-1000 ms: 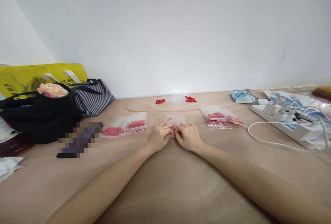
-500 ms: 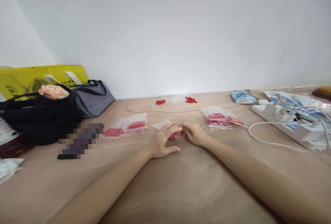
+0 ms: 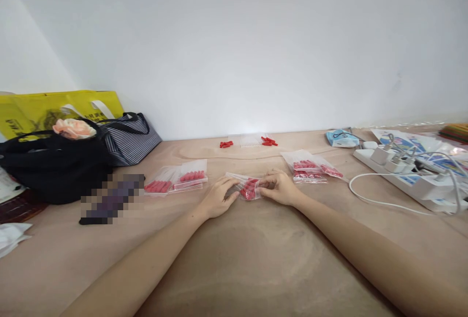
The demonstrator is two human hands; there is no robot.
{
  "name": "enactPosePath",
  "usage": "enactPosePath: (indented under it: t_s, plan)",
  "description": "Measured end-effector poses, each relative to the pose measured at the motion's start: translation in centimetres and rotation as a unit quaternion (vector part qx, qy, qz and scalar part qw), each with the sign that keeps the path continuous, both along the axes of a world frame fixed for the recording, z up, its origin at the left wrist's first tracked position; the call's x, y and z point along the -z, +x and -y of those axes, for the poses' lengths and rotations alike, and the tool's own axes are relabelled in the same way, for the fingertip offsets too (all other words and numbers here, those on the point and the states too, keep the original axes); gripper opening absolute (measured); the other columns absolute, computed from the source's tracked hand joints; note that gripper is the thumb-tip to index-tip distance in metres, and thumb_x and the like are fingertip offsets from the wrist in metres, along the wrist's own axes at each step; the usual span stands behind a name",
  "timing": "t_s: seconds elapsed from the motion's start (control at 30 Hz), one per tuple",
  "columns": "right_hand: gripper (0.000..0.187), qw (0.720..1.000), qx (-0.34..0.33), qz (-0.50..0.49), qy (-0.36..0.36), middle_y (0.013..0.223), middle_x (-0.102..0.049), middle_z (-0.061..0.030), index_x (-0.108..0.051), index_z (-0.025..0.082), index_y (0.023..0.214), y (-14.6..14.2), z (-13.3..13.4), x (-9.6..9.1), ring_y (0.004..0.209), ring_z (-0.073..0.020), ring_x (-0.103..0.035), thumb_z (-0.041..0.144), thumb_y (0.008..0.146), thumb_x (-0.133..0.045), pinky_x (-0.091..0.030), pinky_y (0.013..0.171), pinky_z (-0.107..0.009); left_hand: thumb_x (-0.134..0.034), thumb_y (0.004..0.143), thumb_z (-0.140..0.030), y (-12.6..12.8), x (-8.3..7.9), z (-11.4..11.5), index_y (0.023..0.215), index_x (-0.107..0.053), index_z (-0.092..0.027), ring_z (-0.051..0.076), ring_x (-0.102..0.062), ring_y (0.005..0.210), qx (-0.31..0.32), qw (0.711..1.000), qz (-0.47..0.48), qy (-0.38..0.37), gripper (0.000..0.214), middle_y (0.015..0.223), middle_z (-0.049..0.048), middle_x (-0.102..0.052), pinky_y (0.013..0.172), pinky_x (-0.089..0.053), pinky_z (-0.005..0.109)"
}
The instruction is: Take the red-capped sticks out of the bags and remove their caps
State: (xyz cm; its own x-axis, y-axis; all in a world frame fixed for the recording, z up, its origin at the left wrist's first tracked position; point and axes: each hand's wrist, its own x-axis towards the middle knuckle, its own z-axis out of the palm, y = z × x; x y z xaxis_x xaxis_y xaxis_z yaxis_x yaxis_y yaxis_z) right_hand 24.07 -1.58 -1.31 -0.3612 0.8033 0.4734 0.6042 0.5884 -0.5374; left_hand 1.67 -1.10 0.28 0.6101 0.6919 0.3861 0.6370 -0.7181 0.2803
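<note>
A small clear plastic bag with red pieces inside [image 3: 247, 187] lies between my hands on the tan table [image 3: 234, 258]. My right hand [image 3: 278, 188] pinches its right end with closed fingers. My left hand [image 3: 218, 196] rests on the table at the bag's left end, fingers stretched and touching the plastic. More filled bags lie to the left [image 3: 179, 179] and to the right [image 3: 312, 167]. Loose red pieces [image 3: 268, 141] and clear empty bags [image 3: 250, 140] sit far back by the wall.
A black bag [image 3: 54, 166], a striped bag [image 3: 127, 136] and a yellow bag [image 3: 44, 109] stand at the left. A blurred dark object [image 3: 111, 199] lies in front of them. A white power strip [image 3: 413, 180] with plugs and a cable, and a blue face mask [image 3: 341, 137], occupy the right.
The small bag has turned from pointing away to lying sideways. My right hand shifted right and now pinches its end; my left hand slid to the bag's left end.
</note>
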Motion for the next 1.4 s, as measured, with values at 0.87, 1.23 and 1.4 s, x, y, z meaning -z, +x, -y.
enactPosePath:
  t_s: [0.87,1.23,1.4]
  plan:
    - [0.032,0.993,0.007,-0.030,-0.112,0.061,-0.056,0.0030,-0.060,0.016,0.072,-1.7,0.4,-0.3,0.054,-0.0085,-0.047,0.043,0.057,-0.069,-0.035,0.050,-0.019,-0.052,0.073,-0.048,-0.2,0.1,-1.0,0.075,-0.043,-0.020,0.017,-0.050,0.074,-0.063,0.998,-0.012,-0.004,0.030,0.078,0.0007,-0.053,0.065,-0.038,0.028]
    - [0.020,0.991,0.029,-0.025,-0.131,0.066,-0.061,0.0023,-0.054,0.018,0.069,-2.8,1.0,-0.7,0.056,-0.0091,-0.053,0.028,0.057,-0.065,-0.037,0.053,-0.019,-0.050,0.074,-0.049,-0.2,0.2,-0.9,0.075,-0.043,-0.019,0.017,-0.050,0.073,-0.067,0.997,-0.028,0.025,0.031,0.077,0.0006,-0.053,0.066,-0.037,0.029]
    - [0.014,0.992,0.065,0.049,-0.092,0.063,-0.059,0.0025,-0.053,0.018,0.068,-2.8,1.4,-1.6,0.057,-0.0095,-0.052,0.026,0.059,-0.061,-0.036,0.055,-0.020,-0.048,0.074,-0.050,-0.2,0.1,-1.0,0.076,-0.043,-0.019,0.017,-0.050,0.073,-0.071,0.997,-0.040,0.016,0.031,0.078,0.0009,-0.053,0.067,-0.037,0.029]
